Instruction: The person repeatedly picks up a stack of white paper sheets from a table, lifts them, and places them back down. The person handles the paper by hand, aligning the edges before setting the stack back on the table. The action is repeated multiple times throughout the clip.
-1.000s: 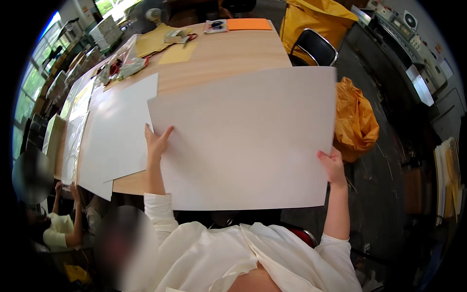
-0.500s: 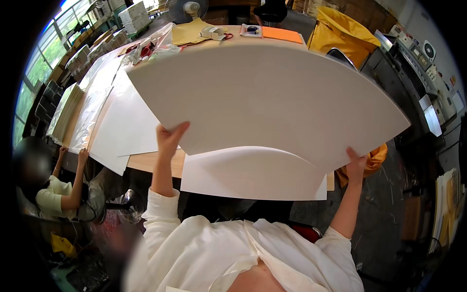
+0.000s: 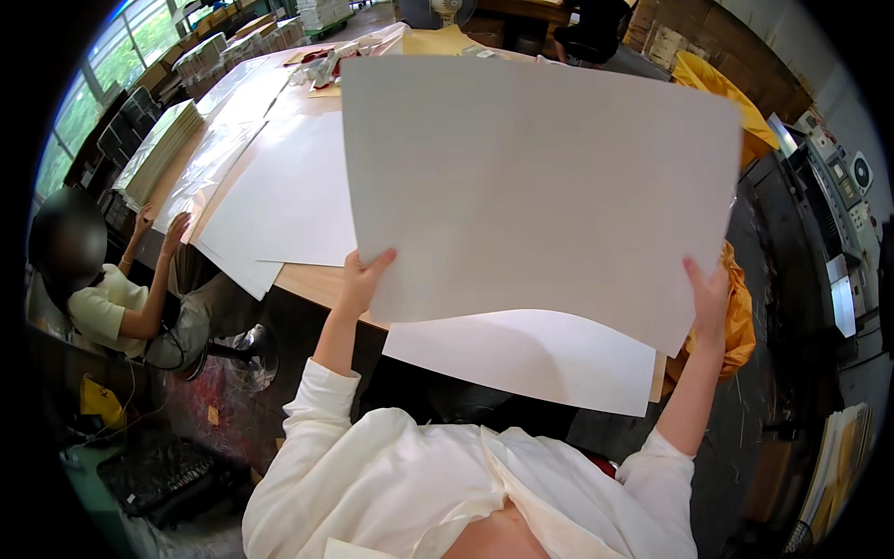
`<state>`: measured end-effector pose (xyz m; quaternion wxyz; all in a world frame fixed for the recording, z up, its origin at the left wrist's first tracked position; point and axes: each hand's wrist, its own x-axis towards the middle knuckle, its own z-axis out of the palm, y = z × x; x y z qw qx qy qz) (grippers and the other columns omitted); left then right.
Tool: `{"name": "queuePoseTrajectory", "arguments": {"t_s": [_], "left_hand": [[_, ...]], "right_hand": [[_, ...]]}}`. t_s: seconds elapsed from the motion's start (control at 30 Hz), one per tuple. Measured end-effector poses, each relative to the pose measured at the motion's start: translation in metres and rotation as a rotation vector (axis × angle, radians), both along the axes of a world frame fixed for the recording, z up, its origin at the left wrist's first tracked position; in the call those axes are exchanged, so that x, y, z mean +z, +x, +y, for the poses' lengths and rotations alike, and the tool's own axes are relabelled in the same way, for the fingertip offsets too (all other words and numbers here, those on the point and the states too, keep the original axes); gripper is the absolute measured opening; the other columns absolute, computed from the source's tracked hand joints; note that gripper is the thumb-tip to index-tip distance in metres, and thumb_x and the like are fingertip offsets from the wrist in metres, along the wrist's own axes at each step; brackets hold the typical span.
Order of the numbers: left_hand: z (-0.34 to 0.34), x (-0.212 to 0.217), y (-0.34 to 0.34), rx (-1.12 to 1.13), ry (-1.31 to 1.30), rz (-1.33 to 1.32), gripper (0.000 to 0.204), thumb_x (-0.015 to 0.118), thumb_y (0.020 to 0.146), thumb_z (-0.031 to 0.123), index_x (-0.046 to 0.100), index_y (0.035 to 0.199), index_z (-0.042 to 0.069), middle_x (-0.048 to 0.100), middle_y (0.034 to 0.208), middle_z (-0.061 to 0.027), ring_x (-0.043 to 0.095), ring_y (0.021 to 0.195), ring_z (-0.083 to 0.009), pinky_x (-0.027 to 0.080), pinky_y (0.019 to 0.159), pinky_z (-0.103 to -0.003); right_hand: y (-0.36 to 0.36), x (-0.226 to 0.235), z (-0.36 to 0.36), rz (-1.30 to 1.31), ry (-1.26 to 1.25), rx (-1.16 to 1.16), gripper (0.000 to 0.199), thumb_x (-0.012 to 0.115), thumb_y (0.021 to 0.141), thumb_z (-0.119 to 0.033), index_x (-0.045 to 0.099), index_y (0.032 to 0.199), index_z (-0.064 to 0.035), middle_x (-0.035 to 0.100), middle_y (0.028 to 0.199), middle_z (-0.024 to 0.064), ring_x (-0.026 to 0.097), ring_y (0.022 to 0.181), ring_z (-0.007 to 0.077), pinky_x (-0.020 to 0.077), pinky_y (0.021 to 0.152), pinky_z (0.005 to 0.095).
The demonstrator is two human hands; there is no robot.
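— Holding up a large, pale grey rectangular sheet of card point(image 3: 540, 186), are both hands on it?

— Yes. The left hand point(image 3: 361, 279) grips the sheet's lower left edge, thumb on the near face and the other fingers hidden behind it. The right hand point(image 3: 710, 293) pinches the lower right edge the same way, thumb in front. Both sets of fingers are closed on the sheet.

— Where is the sheet against the long wooden worktop point(image 3: 307, 279)?

— Lifted clear above it and tilted up toward the camera, so it hides much of the worktop's far part. Its lower edge hangs over the worktop's near edge.

— What lies under it?

— A second white sheet point(image 3: 521, 359) rests on the worktop's near edge, sticking out past it, just below the raised one. Whether the two touch, I cannot tell.

— And further along the worktop?

— To the left of the raised sheet, more big white sheets point(image 3: 289, 196) lie flat on the worktop, overlapping. Past them, at the worktop's left side, stands a stack of pale boards point(image 3: 158, 154).

— Anyone else?

— Another person in a pale yellow top point(image 3: 107, 307) sits at the worktop's left edge, one hand raised to it.

— And to the right?

— An orange-yellow bag point(image 3: 740, 317) sits beside the worktop's right end, partly behind the right hand.
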<state>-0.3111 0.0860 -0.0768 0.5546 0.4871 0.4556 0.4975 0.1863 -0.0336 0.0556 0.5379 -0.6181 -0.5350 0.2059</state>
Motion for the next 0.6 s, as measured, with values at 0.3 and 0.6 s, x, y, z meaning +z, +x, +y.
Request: {"name": "queuePoseTrajectory", "arguments": {"t_s": [0.3,0.6], "left_hand": [[0.033,-0.022,-0.058,0.415,-0.066,-0.341,0.049,0.070,0.088,0.020,0.049,0.127,0.000,0.060,0.118,-0.0099,0.061,0.102,-0.0214,0.053,0.086,-0.036],[0.117,-0.124,-0.126,0.702,-0.236,-0.422,0.049,0.069,0.088,0.016,0.047,0.126,-0.008,0.058,0.120,-0.0171,0.063,0.101,-0.0283,0.056,0.085,-0.041]], "right_hand": [[-0.037,-0.008,0.079,0.328,-0.029,0.049,0.064,0.054,0.098,-0.037,0.029,0.148,-0.0065,0.049,0.135,0.0222,0.059,0.114,0.0246,0.0463,0.097,0.0354],[-0.047,-0.123,-0.004,0.406,-0.372,0.070,0.054,0.049,0.100,-0.030,0.033,0.145,-0.0049,0.059,0.124,0.0237,0.065,0.105,0.0274,0.0511,0.090,0.0324]]}}
